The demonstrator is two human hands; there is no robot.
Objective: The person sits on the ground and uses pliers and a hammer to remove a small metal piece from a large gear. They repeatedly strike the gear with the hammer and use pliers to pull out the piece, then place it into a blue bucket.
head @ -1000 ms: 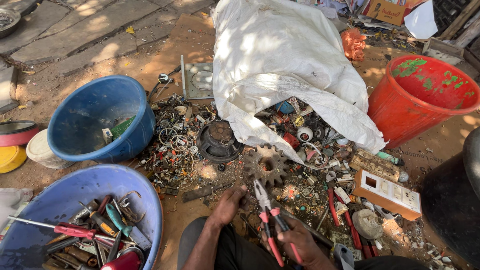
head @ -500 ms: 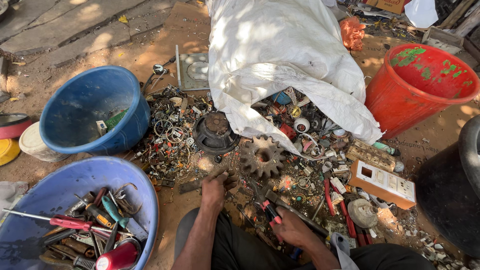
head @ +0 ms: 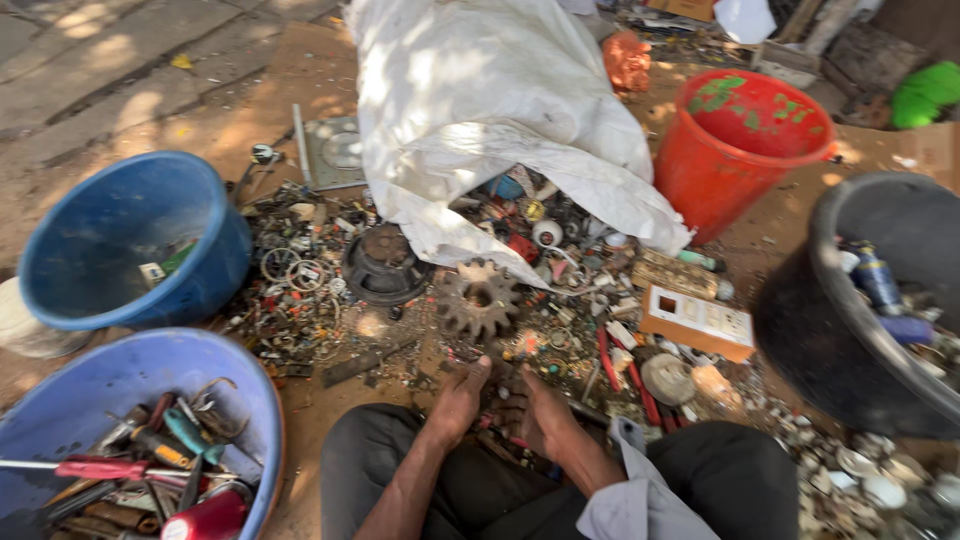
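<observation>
The left hand and right hand lie low in the scrap on the ground, side by side between the person's knees; the left hand's fingers are loosely spread and press down on small bits, clamped on nothing; the right hand's fingers dip into the same heap, and whether its grip is closed on anything cannot be told; a red-handled tool lies in the scrap just right of the right hand. Just beyond the fingertips rests a rusty gear, flat on the ground; left of it, near, sits a dark round part, and wire rings lie further left. A white sack drapes over the far side of the heap, its lower edge just beside the gear. Right of the hands lies a flat white switch plate on a brown backing. A red bucket stands beyond it, well apart from the hands; a black tub with cans and bits stands at the right edge. On the left stand two blue basins: the far one is nearly bare inside; the near one, beside the left knee, holds screwdrivers and other tools.
</observation>
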